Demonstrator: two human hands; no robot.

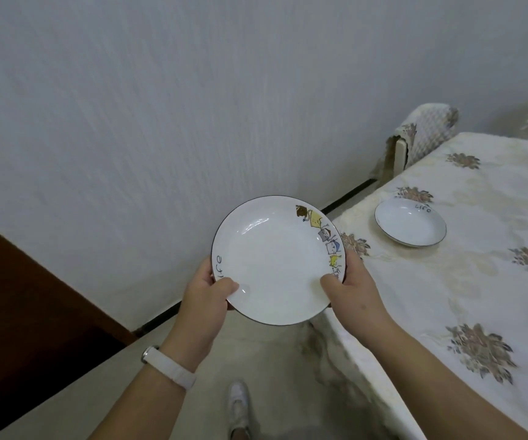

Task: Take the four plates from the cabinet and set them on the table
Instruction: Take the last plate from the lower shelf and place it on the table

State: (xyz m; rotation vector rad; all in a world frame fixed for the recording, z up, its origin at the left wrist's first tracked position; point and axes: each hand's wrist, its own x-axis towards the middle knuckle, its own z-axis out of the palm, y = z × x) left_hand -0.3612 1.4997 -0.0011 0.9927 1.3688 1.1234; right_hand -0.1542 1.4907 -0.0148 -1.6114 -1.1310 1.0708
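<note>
One view only, head cam. Both hands on same plate (277, 262), held in air over floor, just left of table (465, 281) edge, not yet over cloth.

L hand (207, 290): clenched on plate's near-left rim, thumb (226, 285) on top face, other fingers under and hidden. R hand (353, 287): same grip on near-right rim, thumb (330, 282) on top, rest wrapped beneath. Plate sits between the two thumbs, tilted a bit toward cam, cartoon print along rim just beyond R thumb, lettering just beyond L thumb.

Second plate (410, 222) already down on table, well beyond R hand fingertips, upright, apart from held one. So prob 1 of 4 placed, this looks like no. 2; other 2 not in view.

Handling, judged: glazed ceramic, rigid, smooth = slippery under thumbs, chips or breaks if dropped or knocked on table edge. Moderate wt, one hand could manage but rim pinch both sides is safer. Best hold = opposite rim pts, thumbs on top, fingers under. Cloth soft, so set down flat.
</note>
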